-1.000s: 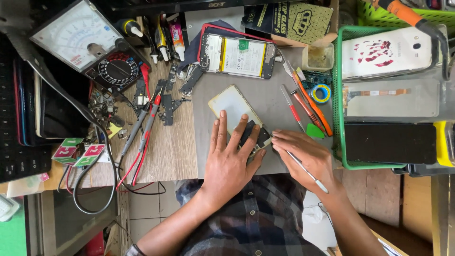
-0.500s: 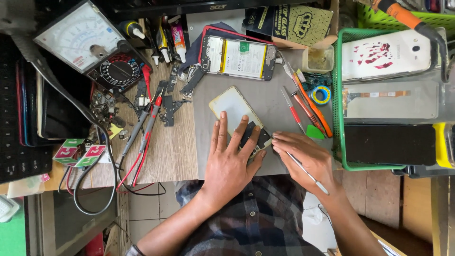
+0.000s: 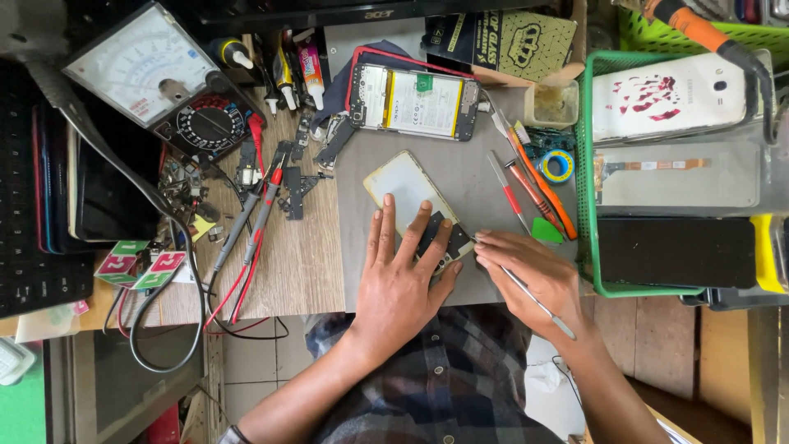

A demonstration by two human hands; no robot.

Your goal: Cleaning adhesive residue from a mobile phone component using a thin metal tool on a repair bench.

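Because the small phone frame [image 3: 421,215] would slide on the smooth grey mat [image 3: 472,185], the left hand [image 3: 403,275] lies flat over its lower end at the centre of the frame, fingers spread and pressing down rather than curled around anything. The right hand [image 3: 526,275], just right of it, pinches a thin metal tool [image 3: 526,292] like a pen, its tip meeting the frame's lower right edge, a grip suited to fine prying. Spare tools, the red and orange drivers [image 3: 534,189] and a green pick [image 3: 546,232], lie right of centre within easy reach. Toward the top centre, an opened phone [image 3: 415,103] rests with its battery exposed, apart from the work. At the upper left, an analogue multimeter [image 3: 152,78] sits with its leads trailing across the wooden bench [image 3: 292,263].
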